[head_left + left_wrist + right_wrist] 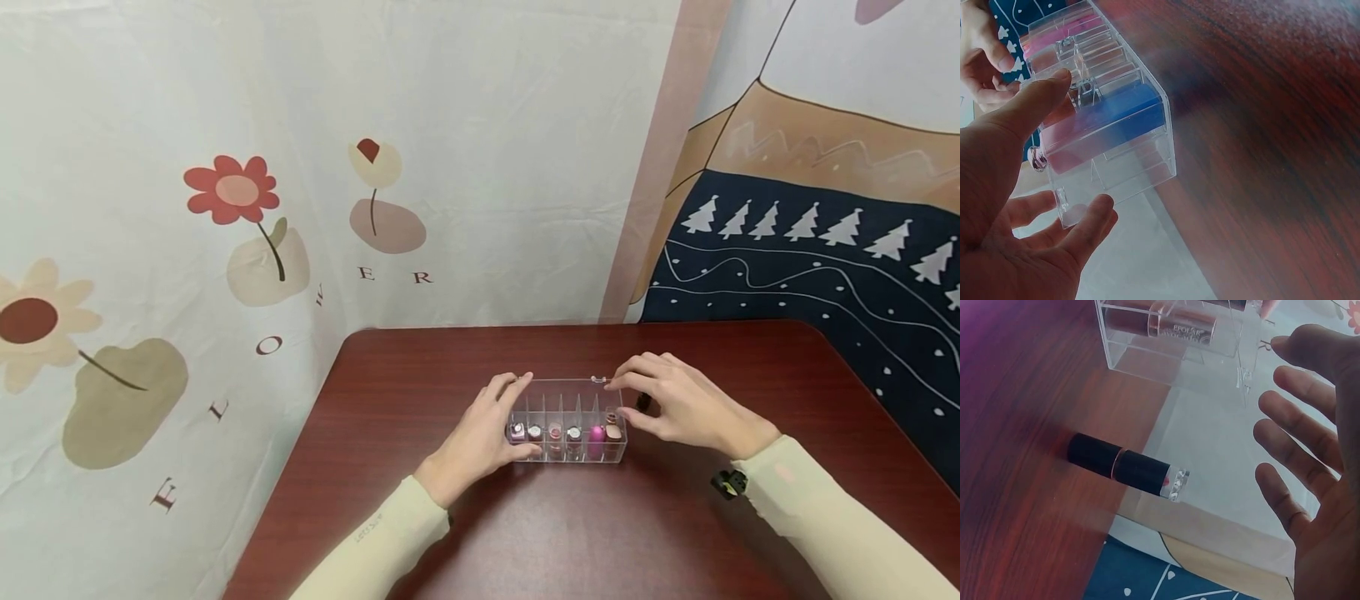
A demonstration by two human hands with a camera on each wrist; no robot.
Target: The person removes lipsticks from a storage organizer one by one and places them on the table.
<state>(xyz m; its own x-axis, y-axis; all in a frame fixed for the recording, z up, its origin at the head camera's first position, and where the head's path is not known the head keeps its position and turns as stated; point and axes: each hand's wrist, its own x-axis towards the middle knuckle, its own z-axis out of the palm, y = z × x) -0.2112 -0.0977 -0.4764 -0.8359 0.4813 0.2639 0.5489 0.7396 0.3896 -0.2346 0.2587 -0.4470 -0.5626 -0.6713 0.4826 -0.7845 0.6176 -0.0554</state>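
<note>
1. The clear compartment box (573,459) sits on the table (645,533) between the two hands, its short ends facing them.
2. The left hand (486,422) grips the box at its own end: the thumb lies at the front, over the nearest tube, and the fingers reach round to the rear side.
3. The right hand (678,400) is just beside the opposite end, fingers spread and loosely bent, holding nothing; the right wrist view shows a gap between its fingertips and the box.
4. A row of small cosmetics fills the compartments nearest the person, a bright pink one (596,442) towards the right hand. A small clear knob (597,379) sits on the far upper edge, near the right fingertips.
5. A black tube (1125,462) with a clear end stands upright on the table, under the right hand and apart from the box.
6. The step in hand looks like steadying or adjusting the box, with the left hand as anchor.
7. The next move seems to call for keeping that grip while the right hand either closes on the box's near end or lowers to pinch the black tube without tipping it.
</note>
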